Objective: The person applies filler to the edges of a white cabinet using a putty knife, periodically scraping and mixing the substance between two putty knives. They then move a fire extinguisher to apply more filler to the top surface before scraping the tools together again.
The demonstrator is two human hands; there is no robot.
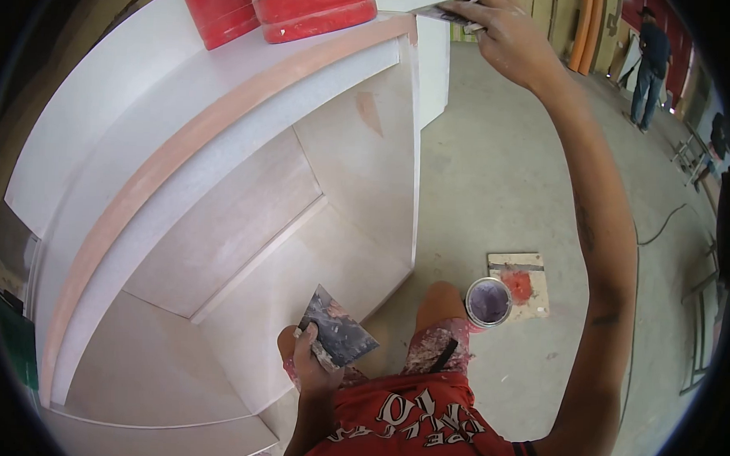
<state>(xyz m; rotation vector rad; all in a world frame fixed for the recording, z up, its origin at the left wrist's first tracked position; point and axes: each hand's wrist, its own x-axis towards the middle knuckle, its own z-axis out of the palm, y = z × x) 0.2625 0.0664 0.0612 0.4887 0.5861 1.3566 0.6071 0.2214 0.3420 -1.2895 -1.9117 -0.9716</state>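
Note:
My left hand [315, 364] is closed around a wide putty knife [341, 328], its dark flat blade smeared with paint and filler, held low over my lap. My right hand [507, 33] reaches up and away, gripping a second putty knife [445, 12] close to the far top corner of a curved white counter [170, 161]. A peach-coloured band of filler [199, 134] follows the counter's curved edge up to that corner. Beneath it, the open inside has pale panels, one with a brownish patch [369, 113].
Two red containers [316, 13] stand on the counter top. By my right knee, an open can [489, 302] of purplish-grey paste sits at a red-stained board [528, 288] on the concrete floor [495, 176]. A person [652, 65] stands far back right; a cable [662, 226] lies along the floor.

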